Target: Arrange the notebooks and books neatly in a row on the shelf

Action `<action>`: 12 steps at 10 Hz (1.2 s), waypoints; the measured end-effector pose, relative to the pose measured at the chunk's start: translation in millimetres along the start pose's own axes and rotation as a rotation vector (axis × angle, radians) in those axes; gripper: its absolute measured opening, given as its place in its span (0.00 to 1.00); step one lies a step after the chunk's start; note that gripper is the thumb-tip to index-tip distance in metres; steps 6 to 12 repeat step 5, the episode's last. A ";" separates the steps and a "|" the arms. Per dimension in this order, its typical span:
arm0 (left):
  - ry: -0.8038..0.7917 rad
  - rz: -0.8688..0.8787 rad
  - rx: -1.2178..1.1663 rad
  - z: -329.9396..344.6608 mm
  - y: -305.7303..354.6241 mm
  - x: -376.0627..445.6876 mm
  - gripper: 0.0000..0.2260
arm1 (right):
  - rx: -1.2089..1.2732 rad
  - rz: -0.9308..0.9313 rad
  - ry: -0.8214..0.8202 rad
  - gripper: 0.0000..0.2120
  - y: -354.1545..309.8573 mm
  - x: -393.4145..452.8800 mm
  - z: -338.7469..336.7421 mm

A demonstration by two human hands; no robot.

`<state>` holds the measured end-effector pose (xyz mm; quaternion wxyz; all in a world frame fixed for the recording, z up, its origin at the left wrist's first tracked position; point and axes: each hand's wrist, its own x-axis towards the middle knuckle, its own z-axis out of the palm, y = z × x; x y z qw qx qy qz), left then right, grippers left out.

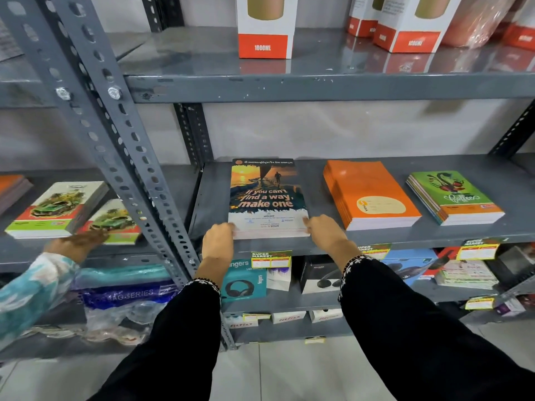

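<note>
A stack of notebooks with a sunset cover reading "If you can't find a way, make one" [267, 195] lies flat on the grey middle shelf [376, 241]. My left hand [218, 241] grips the stack's near left corner and my right hand [322, 227] grips its near right corner. To the right lie an orange notebook stack [369, 192] and, further right, a green and orange notebook stack [454, 196]. All three stacks sit apart in a rough row.
A slotted grey upright [121, 146] stands left of my hands. Beyond it, another person's hand [76, 243] in a patterned sleeve touches car-cover notebooks [58, 208]. White 1000ML boxes [265, 24] stand on the shelf above. Headphone boxes [246, 280] fill the shelf below.
</note>
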<state>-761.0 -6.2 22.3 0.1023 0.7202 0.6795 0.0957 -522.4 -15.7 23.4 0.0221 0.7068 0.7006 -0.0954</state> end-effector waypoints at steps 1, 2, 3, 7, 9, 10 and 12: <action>-0.029 0.004 0.115 0.9 3.4 -1.2 0.16 | -0.134 -0.014 0.005 0.28 -5.0 -6.3 4.9; -0.054 -0.001 0.189 0.4 8.8 -2.8 0.15 | -0.198 -0.026 0.007 0.34 -6.4 -9.4 9.7; -0.070 -0.021 0.183 -1.4 16.1 -6.5 0.16 | -0.209 -0.043 -0.015 0.34 -8.9 -11.2 5.5; -0.010 -0.021 0.183 4.6 32.2 -31.9 0.24 | -0.163 -0.073 0.129 0.36 8.6 -23.1 6.6; -0.010 -0.021 0.183 4.6 32.2 -31.9 0.24 | -0.163 -0.073 0.129 0.36 8.6 -23.1 6.6; -0.010 -0.021 0.183 4.6 32.2 -31.9 0.24 | -0.163 -0.073 0.129 0.36 8.6 -23.1 6.6; -0.010 -0.021 0.183 4.6 32.2 -31.9 0.24 | -0.163 -0.073 0.129 0.36 8.6 -23.1 6.6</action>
